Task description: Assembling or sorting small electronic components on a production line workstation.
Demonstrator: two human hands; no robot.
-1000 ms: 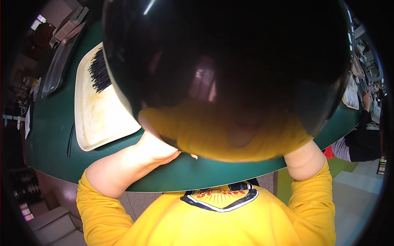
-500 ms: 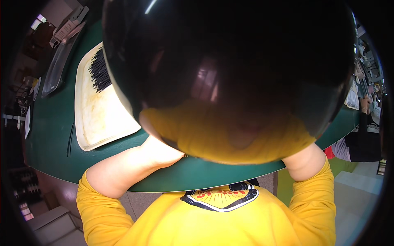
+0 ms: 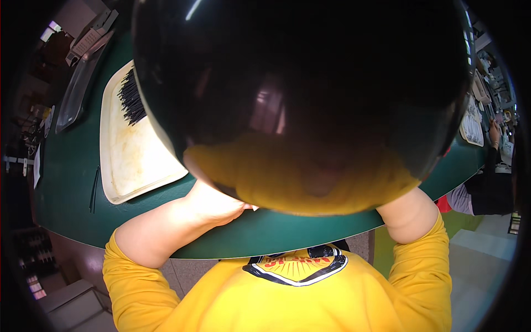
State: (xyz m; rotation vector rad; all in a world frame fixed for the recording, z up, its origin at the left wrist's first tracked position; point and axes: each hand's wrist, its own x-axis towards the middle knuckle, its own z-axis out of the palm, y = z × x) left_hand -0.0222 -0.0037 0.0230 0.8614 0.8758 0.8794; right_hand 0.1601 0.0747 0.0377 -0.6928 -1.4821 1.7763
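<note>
A large glossy black rounded cover [image 3: 310,110] fills the middle of the head view and hides most of what lies under it. My left hand [image 3: 215,207] rests low over the green tabletop [image 3: 287,232], with its fingers mostly behind the cover; only a small fingertip shows at its edge. Of my right arm just the wrist and forearm [image 3: 409,216] are visible, and the hand itself is hidden. Whether either hand holds anything cannot be seen. Beside my left forearm lies a cream tray [image 3: 124,166] bearing a bundle of thin black sticks or wires [image 3: 131,99].
Several loose thin black strands [image 3: 94,191] lie left of the tray. Farther back are a long clear plastic tray [image 3: 74,102] and a desk telephone [image 3: 86,44]. At far right, another person's arm [image 3: 491,155] reaches near a white tray [image 3: 472,124].
The black cover has shifted slightly up and left in the picture. A fingertip of my left hand now shows below its edge. My forearms stay nearly in place.
</note>
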